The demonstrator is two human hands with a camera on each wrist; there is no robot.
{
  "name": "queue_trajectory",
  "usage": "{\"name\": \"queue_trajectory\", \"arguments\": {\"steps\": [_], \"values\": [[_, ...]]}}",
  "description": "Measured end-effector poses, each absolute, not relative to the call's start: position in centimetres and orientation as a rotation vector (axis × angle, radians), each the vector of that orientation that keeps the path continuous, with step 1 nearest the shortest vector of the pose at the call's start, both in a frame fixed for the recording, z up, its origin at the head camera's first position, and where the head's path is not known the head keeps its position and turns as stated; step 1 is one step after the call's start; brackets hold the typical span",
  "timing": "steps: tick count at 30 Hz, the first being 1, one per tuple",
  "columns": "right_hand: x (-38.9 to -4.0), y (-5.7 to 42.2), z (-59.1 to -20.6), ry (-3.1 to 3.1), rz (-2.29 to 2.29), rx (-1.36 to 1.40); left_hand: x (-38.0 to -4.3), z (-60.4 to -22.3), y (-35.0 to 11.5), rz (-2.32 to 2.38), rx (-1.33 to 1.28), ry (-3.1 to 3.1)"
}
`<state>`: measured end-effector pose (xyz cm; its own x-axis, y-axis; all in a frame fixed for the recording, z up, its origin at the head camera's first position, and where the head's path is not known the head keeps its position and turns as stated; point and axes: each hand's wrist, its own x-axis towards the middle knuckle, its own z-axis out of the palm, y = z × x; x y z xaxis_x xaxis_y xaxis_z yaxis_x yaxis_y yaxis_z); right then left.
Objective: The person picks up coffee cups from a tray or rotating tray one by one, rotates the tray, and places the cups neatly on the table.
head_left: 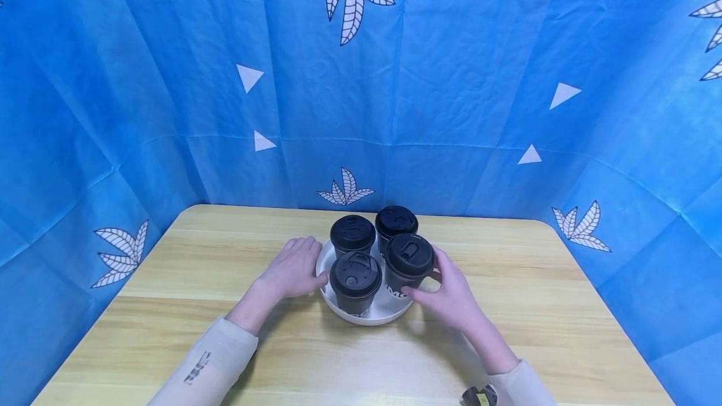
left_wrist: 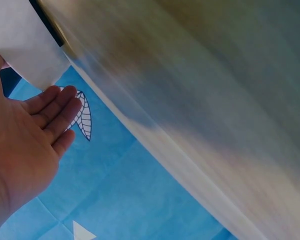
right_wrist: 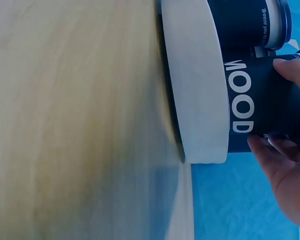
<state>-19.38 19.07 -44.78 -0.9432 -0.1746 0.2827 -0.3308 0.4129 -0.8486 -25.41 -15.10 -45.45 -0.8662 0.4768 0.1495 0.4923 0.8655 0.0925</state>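
Observation:
Several black paper coffee cups with black lids stand upright in a round white tray [head_left: 361, 319]. My right hand [head_left: 451, 293] grips the front-right coffee cup [head_left: 410, 255], thumb on its near side and fingers round its right side. In the right wrist view this cup shows white MOOD lettering [right_wrist: 242, 100], its base hidden behind the tray wall [right_wrist: 200, 95]. My left hand [head_left: 290, 268] is at the tray's left rim, beside the front-left cup [head_left: 355, 277]. The left wrist view shows its fingers [left_wrist: 60, 112] extended at the white tray side [left_wrist: 27, 40], holding nothing.
Two more lidded cups, a back-left one [head_left: 352, 234] and a back-right one [head_left: 397, 221], stand close behind. The tray is on a light wooden table [head_left: 225, 268] in front of a blue patterned curtain [head_left: 451, 80]. A small black device [head_left: 479, 396] is at my right cuff.

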Motion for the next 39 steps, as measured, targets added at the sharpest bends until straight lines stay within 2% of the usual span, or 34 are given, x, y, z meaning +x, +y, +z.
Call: {"name": "queue_trajectory", "arguments": {"steps": [39], "values": [[-19.4,21.4,-43.0,-2.338,1.472,0.394,-25.3,-45.3,-15.2,-0.211,-0.761,-2.919]]}}
